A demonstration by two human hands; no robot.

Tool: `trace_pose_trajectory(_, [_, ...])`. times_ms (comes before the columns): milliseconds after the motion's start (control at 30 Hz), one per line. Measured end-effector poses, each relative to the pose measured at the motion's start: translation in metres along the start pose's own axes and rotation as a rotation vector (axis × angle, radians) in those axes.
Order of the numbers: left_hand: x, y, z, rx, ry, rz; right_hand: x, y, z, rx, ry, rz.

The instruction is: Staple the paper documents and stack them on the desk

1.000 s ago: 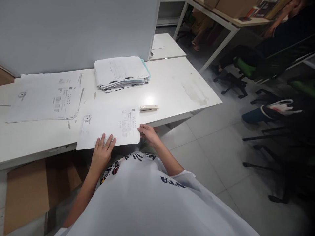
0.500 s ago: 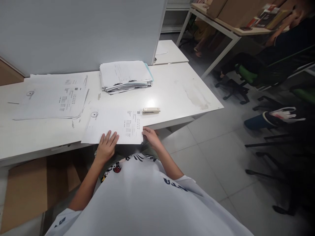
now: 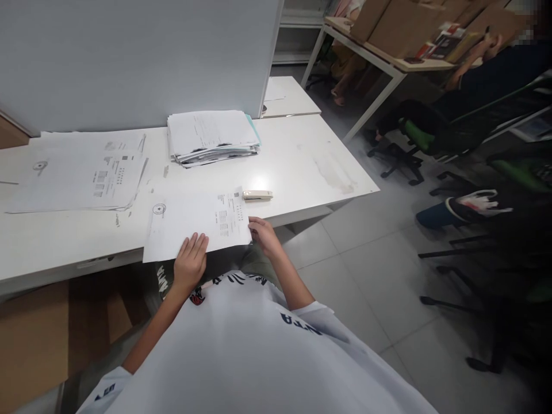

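Since the frame half a second earlier, the printed sheet [image 3: 190, 210] has been shifted a little rightward and turned slightly, its right end now set farther from the body and its left end nearer. Its long axis is laid roughly left to right, and its near edge is left hanging past the front of the white surface [image 3: 293, 167]. Its right edge is pinched near the close corner by the right hand [image 3: 263, 236]. The outstretched fingers of the left hand [image 3: 190, 265] are laid over the near edge; the thumb is hidden, so whether the paper is gripped there cannot be told. The pale stapler [image 3: 257, 195], also aligned left to right, is placed just beyond the right hand, the nearer of the two; its left end is set beside the sheet's far right corner, though contact cannot be confirmed
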State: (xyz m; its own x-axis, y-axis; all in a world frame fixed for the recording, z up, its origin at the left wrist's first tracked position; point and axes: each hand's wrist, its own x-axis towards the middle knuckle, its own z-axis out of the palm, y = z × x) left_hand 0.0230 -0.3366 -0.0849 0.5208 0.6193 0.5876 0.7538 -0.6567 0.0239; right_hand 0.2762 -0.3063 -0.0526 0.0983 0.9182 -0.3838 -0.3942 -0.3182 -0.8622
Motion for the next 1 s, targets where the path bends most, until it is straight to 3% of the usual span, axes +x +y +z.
trace_pose_trajectory(167, [0.004,0.005,0.003,-0.017,-0.015,0.043,0.003,-0.008,-0.023,0.032,0.031,-0.005])
trace_pose_trajectory(300, [0.002,0.002,0.006,-0.032,0.009,0.068,0.008,-0.007,-0.026,-0.118,0.044,-0.054])
trace_pose_trajectory(367, [0.003,0.002,0.008,-0.038,0.008,0.090,0.012,-0.007,-0.026,-0.273,0.167,-0.184])
trace_pose_trajectory(467, [0.010,0.004,0.012,-0.055,-0.026,0.116,0.020,-0.011,-0.025,-0.584,0.348,-0.513])
trace_pose_trajectory(567, [0.017,0.009,0.016,-0.079,-0.079,0.080,0.032,-0.018,-0.024,-0.938,0.274,-0.829])
trace_pose_trajectory(633, [0.020,0.013,0.018,-0.091,-0.099,0.040,0.041,-0.023,-0.024,-1.082,0.160,-0.941])
trace_pose_trajectory(1000, [0.028,0.025,0.022,-0.093,-0.159,-0.101,0.078,-0.027,-0.038,-1.170,0.113,-1.063])
